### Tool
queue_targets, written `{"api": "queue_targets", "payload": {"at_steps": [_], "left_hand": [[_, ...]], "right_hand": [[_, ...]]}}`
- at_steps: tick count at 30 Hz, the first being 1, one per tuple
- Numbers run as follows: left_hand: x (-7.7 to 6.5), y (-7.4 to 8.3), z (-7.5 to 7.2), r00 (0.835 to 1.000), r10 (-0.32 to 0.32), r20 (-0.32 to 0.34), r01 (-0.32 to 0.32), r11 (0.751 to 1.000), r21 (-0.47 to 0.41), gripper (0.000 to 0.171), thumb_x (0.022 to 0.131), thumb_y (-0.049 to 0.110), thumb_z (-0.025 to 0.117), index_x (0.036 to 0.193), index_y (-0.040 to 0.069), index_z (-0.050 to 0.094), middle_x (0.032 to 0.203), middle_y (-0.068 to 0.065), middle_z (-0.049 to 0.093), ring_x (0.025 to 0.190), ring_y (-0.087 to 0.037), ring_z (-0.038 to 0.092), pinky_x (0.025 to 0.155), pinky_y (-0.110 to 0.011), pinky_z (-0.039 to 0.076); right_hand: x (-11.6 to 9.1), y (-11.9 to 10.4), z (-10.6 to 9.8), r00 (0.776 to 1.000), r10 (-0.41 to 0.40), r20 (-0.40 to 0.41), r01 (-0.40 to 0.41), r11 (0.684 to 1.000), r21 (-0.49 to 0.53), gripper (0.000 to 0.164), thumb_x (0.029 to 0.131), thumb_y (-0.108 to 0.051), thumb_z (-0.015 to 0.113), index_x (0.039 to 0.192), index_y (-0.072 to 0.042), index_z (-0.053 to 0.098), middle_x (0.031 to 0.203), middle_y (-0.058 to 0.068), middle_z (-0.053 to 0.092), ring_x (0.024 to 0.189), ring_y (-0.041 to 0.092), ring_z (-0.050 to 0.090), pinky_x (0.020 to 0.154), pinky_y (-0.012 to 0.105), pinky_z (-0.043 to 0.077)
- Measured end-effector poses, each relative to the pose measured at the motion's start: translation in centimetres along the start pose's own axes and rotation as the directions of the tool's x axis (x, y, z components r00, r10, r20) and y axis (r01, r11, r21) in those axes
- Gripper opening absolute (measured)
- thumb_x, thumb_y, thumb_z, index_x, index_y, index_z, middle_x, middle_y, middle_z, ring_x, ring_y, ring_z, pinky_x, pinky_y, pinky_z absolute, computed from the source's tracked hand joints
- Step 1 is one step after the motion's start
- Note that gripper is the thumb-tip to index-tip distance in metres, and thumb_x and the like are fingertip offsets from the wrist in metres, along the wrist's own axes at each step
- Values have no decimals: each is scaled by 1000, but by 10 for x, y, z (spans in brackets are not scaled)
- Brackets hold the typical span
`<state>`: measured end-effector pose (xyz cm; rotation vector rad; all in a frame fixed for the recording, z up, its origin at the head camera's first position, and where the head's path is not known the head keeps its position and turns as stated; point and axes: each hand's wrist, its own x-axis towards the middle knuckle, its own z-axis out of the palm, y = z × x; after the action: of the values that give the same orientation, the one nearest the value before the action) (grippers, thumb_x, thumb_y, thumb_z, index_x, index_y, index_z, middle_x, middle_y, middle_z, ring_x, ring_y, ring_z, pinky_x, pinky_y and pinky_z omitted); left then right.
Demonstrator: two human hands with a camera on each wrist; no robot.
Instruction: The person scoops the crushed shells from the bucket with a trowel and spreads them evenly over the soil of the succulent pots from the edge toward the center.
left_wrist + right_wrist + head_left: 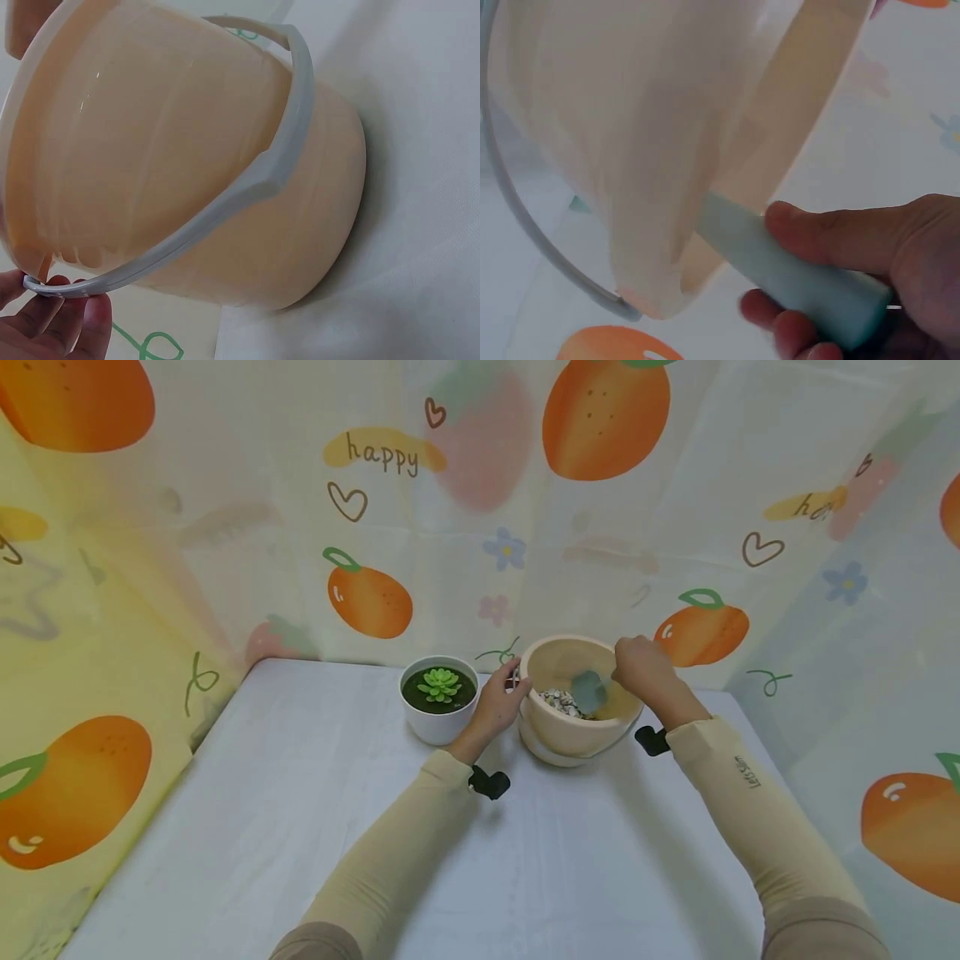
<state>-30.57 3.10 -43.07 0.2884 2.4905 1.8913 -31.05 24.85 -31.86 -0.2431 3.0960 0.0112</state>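
Left hand [497, 703] holds the left side of a peach bucket [566, 733] at the rim, its fingers curled by the end of the grey bail [300, 90]. Right hand [651, 675] grips a pale green shovel [787, 277], thumb on one side of its handle and fingers curled round the other. The shovel is at the bucket's right side, reaching over the rim into the mouth. Its long axis slants: the handle end sits in the right hand, up and to the right, and the blade points down and to the left, inside the bucket. The head view shows the blade near some black and white bits [566, 703] at the bottom; whether it touches them cannot be told.

By count: one shovel, one bucket with one bail, two hands. The bits are too small and many to count. The bucket stands on a white table [300, 835], mouth up, its bail hanging down on the near side. To its left, just beside the left hand, is one white pot [438, 728] with one green succulent [439, 683] in dark soil [416, 695].
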Motion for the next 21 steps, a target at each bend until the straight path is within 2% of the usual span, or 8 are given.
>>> {"api": "queue_targets", "payload": {"at_steps": [5,9,12,14,17,21], "left_hand": [[-1,1,1,1000,7,8,-7,1000,-20,54,101,23,51,150,5,36,143,-17,49,125,-31,51,103,-44,46],[0,0,0,1000,-2,10,2,1000,-12,56,101,27,51,150,6,35,146,-15,47,126,-29,51,104,-43,46],[0,-1,0,1000,-9,10,9,1000,-12,56,101,28,51,151,7,34,148,-14,45,127,-29,50,104,-43,46],[1,-1,0,1000,-12,9,12,1000,-11,56,101,27,50,151,7,34,147,-14,46,127,-29,50,104,-43,45],[1,0,0,1000,-11,10,11,1000,-10,55,101,25,50,151,7,34,146,-14,46,127,-29,50,105,-43,45],[0,0,1,1000,-9,10,9,1000,-11,54,101,24,50,150,7,35,144,-15,48,126,-30,51,104,-44,45]], "right_hand": [[-3,2,-3,992,-40,-117,43,999,25,13,81,2,57,87,10,65,86,25,65,79,37,62,67,47,51],[-10,-7,1,970,-163,-182,150,985,-87,9,84,3,58,86,7,65,81,22,61,73,35,60,63,46,51],[-13,-16,10,942,-266,-203,230,955,-185,9,88,6,57,89,7,66,80,20,59,71,34,60,63,43,54],[-12,-19,16,922,-327,-208,281,934,-222,11,88,10,56,88,7,66,80,20,59,71,33,59,64,42,54],[-8,-19,21,911,-364,-194,319,920,-228,10,86,10,57,86,5,66,79,18,61,71,33,61,64,43,55],[-2,-11,27,933,-340,-120,329,939,-101,4,86,1,63,83,3,63,76,16,64,72,34,62,67,45,52]]}}
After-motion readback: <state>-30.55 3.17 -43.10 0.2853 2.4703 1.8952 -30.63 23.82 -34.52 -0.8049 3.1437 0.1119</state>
